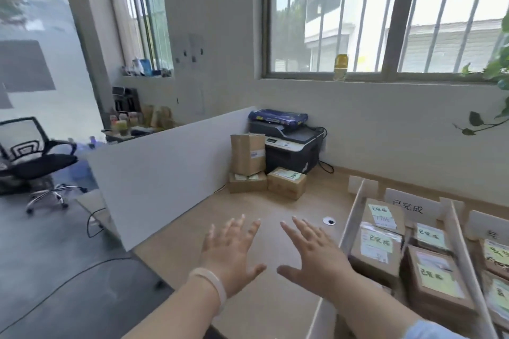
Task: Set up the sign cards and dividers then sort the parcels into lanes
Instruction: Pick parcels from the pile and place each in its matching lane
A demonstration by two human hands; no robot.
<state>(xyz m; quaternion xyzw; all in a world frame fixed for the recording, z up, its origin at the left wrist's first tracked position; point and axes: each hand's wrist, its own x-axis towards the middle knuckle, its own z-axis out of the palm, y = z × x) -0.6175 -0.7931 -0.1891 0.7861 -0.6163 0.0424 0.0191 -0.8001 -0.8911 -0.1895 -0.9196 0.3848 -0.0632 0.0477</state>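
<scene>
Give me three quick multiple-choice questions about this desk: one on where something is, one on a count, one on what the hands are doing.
1. Where does the dark blue plastic packet lie?
A) on the black-and-grey printer
B) on the office chair
C) in a parcel lane

2. How many brown cardboard boxes sit beside the printer, outside the lanes?
A) one
B) three
C) six

3. What are the left hand and right hand doing?
A) gripping a parcel
B) holding a sign card
C) spread open, holding nothing

Answers:
1 A: the packet rests on the printer's top.
2 B: one tall box and two low ones.
3 C: the fingers are splayed above the light wooden desk.
</scene>
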